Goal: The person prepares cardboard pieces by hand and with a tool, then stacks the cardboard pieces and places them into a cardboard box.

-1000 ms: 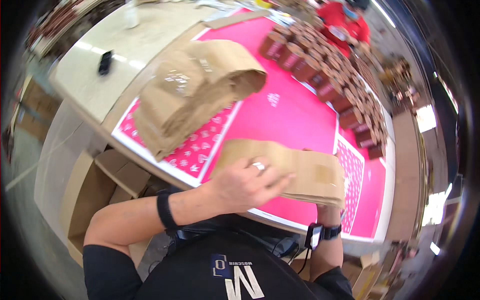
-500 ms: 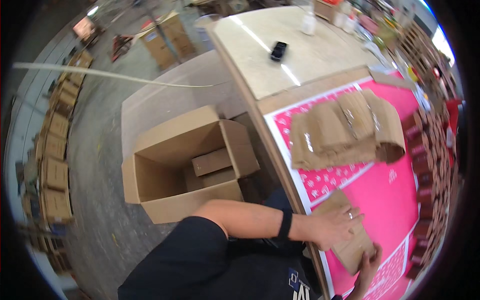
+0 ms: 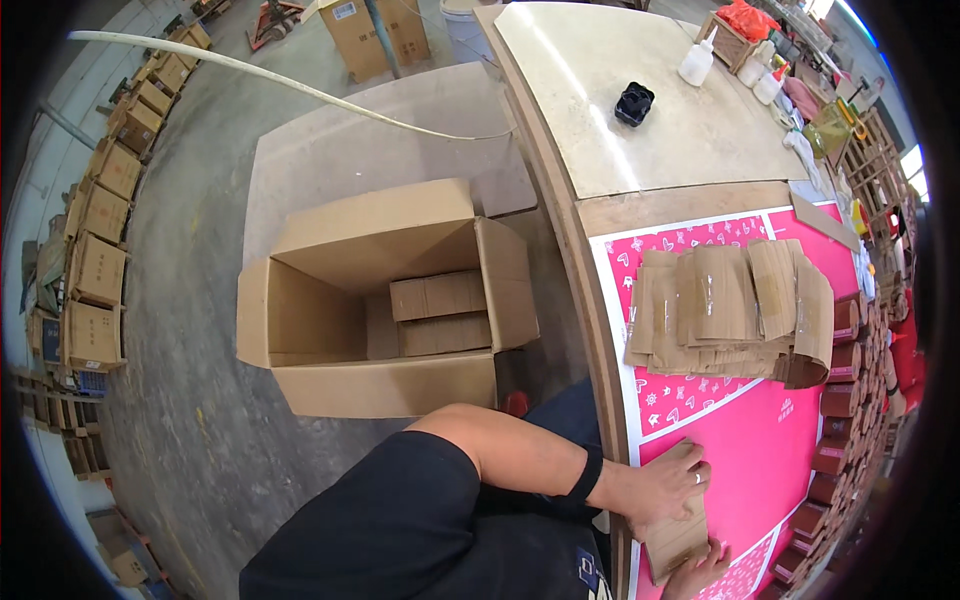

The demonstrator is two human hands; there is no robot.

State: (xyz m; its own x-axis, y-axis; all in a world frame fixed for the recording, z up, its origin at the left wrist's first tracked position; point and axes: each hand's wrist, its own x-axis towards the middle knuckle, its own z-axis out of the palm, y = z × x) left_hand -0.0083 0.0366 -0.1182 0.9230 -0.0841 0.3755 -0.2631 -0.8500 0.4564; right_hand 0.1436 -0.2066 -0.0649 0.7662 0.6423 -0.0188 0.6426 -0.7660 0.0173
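A folded piece of brown cardboard (image 3: 678, 548) lies on the pink printed sheet (image 3: 745, 440) at the near edge of the workbench. Across its upper part rests my left hand (image 3: 662, 492), with a ring on one finger and its fingers curled over the cardboard's right edge. My right hand (image 3: 700, 574) is at the near end, fingers against the cardboard's lower edge. Farther up the sheet sits a stack of flattened, taped cardboard pieces (image 3: 715, 305), one curled over at the right. To my left stands an open carton (image 3: 385, 390) with folded cardboard pieces (image 3: 440, 297) inside.
Reddish-brown boxes (image 3: 840, 400) line the bench's right side. A black tray-like object (image 3: 634, 104) and white squeeze bottles (image 3: 697, 62) stand on the pale board (image 3: 560, 100) at the back. Cartons (image 3: 100, 270) run along the left wall. A pale hose (image 3: 300, 90) crosses the upper left.
My view has shifted, so the bench and carton appear at a different angle. Both hands stay on the cardboard, which now lies more turned, and my right hand has moved along its near end.
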